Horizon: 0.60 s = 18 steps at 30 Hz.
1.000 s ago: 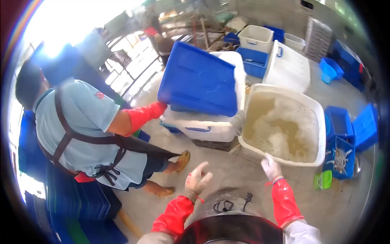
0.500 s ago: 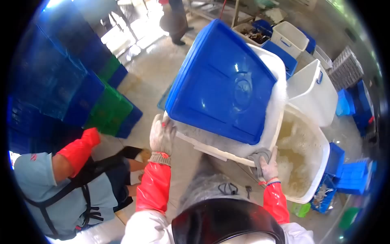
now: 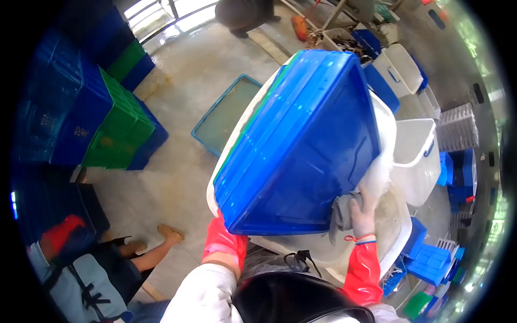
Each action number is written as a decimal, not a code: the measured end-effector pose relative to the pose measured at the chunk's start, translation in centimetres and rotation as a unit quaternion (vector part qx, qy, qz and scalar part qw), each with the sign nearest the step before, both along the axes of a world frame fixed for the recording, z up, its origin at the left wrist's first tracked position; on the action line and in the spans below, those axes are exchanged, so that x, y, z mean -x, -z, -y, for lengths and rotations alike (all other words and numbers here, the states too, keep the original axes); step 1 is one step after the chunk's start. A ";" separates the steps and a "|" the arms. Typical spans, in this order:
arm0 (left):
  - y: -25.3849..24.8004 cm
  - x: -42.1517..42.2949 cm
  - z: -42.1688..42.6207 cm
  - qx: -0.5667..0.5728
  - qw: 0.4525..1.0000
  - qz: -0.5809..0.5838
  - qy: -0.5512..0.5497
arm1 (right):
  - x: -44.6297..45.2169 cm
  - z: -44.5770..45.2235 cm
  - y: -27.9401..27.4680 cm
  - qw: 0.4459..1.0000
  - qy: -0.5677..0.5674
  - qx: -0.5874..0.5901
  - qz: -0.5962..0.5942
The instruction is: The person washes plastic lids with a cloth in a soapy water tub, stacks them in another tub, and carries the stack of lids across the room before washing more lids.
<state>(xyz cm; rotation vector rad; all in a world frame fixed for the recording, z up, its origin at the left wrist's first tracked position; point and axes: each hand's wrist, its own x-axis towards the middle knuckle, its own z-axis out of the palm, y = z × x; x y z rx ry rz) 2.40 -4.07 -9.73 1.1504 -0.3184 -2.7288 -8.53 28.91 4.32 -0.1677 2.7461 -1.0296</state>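
Observation:
A large blue plastic crate (image 3: 301,161) is tilted up over a white tub (image 3: 212,200) with suds (image 3: 381,169) showing at its right. Along the crate's far left side runs a green edge. My right hand (image 3: 364,215), in a pale glove, grips a grey cloth (image 3: 342,213) against the crate's lower right edge. The red sleeve (image 3: 224,242) of my left arm reaches the crate's lower left corner; the left hand itself is hidden behind the crate. Beside my right arm is another white tub (image 3: 399,223) holding cloudy water.
Stacked blue and green crates (image 3: 121,126) stand at left. A shallow blue-rimmed tray of water (image 3: 218,121) lies on the wet floor. A co-worker (image 3: 91,274) sits at lower left. White bins (image 3: 413,161) and small blue baskets (image 3: 431,265) line the right.
The blue crate has turned and tilted up, so its ribbed side shows. My left hand has gone out of sight behind it. The cloth has moved up onto the crate's edge.

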 end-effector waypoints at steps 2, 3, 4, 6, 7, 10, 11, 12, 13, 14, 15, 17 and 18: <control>0.4 0.0 -0.1 0.041 0.999 0.007 0.003 | 0.0 2.3 2.8 0.995 0.017 0.071 0.062; 0.6 -0.2 -0.4 0.057 0.998 0.011 0.007 | -0.3 2.8 3.7 0.983 0.045 0.130 0.122; 0.9 -0.3 -0.4 0.078 0.997 0.015 0.011 | -0.7 2.8 4.2 0.982 0.050 0.127 0.129; 0.6 -0.4 0.1 0.126 0.992 0.023 0.025 | -1.4 2.8 5.0 0.977 0.086 0.163 0.111; 0.2 -0.4 0.7 0.154 0.987 0.024 0.034 | -1.5 1.6 5.6 0.984 0.049 0.155 0.077; -2.2 -0.1 2.9 0.253 0.965 0.014 0.069 | -2.7 -0.3 5.3 1.000 -0.018 -0.015 0.018; -3.8 0.3 3.3 0.285 0.954 0.012 0.086 | -3.1 -0.7 5.5 1.000 -0.010 -0.009 0.016; -7.7 0.7 2.5 0.325 0.944 0.025 0.062 | -3.3 -1.1 5.7 0.999 0.013 0.010 0.032; -10.7 1.2 1.8 0.354 0.931 0.042 0.084 | -3.3 -1.5 6.1 0.998 0.035 0.028 0.048; -11.5 1.6 1.8 0.358 0.929 0.038 0.088 | -3.1 -2.3 7.2 0.998 0.041 0.032 0.046; -12.0 2.0 1.6 0.391 0.914 0.034 0.103 | -2.6 -3.7 9.3 0.995 0.062 0.027 0.073; -13.3 2.9 1.7 0.464 0.870 0.027 0.165 | -2.7 -6.7 13.2 0.986 0.060 -0.003 0.157; -15.7 3.7 1.9 0.464 0.864 0.025 0.194 | -3.0 -7.1 15.9 0.984 0.074 0.003 0.161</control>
